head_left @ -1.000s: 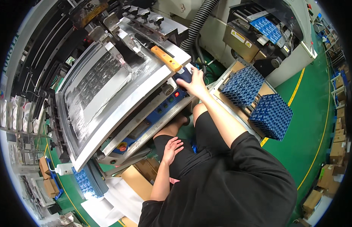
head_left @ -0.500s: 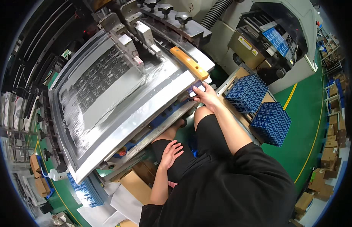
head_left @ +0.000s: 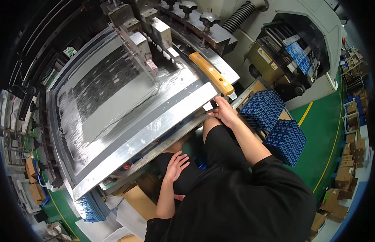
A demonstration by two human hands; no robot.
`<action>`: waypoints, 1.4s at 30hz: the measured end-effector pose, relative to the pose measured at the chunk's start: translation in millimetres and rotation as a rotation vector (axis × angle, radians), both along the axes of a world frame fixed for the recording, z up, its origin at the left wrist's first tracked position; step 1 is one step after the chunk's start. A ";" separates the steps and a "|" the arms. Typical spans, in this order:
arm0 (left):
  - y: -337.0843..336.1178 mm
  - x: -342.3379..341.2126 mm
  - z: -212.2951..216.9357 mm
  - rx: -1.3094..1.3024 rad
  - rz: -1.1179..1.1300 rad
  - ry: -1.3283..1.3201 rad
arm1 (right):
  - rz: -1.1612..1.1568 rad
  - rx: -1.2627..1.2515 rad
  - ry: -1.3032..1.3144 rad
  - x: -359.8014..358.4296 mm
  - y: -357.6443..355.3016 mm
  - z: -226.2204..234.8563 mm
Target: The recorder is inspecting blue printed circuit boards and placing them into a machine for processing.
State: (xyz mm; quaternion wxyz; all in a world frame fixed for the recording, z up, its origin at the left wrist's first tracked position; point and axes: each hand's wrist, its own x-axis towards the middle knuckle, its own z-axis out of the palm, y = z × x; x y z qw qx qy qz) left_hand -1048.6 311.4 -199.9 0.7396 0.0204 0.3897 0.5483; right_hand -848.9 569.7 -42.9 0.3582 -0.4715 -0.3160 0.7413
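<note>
- Your right hand [head_left: 223, 111] reaches to the near right corner of the printing screen frame [head_left: 155, 128]; its fingers curl against the frame's edge, but their tips are tucked out of sight, so you cannot tell what, if anything, they pinch.
- Your left hand [head_left: 176, 165] rests open on your thigh, fingers spread, holding nothing.
- The orange-handled scraper [head_left: 212, 74] lies on the frame just above your right hand.
- Stacks of blue cards [head_left: 275, 122] sit to your right; the machine under the frame is hidden.
</note>
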 end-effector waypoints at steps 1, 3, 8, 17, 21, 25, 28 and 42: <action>0.6 1.4 -1.3 -0.001 0.002 0.001 | 0.003 0.025 0.007 1.5 0.8 -3.1; 1.4 5.0 -4.2 -0.012 0.009 0.029 | 0.012 0.072 0.020 8.0 1.1 -11.2; -4.7 13.3 -11.5 0.000 0.026 0.120 | 0.002 0.178 0.069 28.3 3.4 -41.2; -60.9 5.1 13.0 -0.071 0.158 0.544 | 0.065 0.299 0.096 27.5 -2.4 -56.9; -101.3 -23.2 47.2 -0.122 0.308 0.987 | 0.040 0.338 0.088 28.0 -9.5 -64.7; -126.7 -54.9 115.5 -0.126 0.464 1.356 | 0.045 0.340 0.111 29.6 -7.7 -62.8; -154.1 -88.3 165.4 -0.147 0.532 1.777 | 0.088 0.329 0.170 30.7 -18.1 -64.4; -203.3 -195.6 175.9 -0.900 0.217 2.722 | 0.410 0.122 -0.204 117.8 -146.8 -137.2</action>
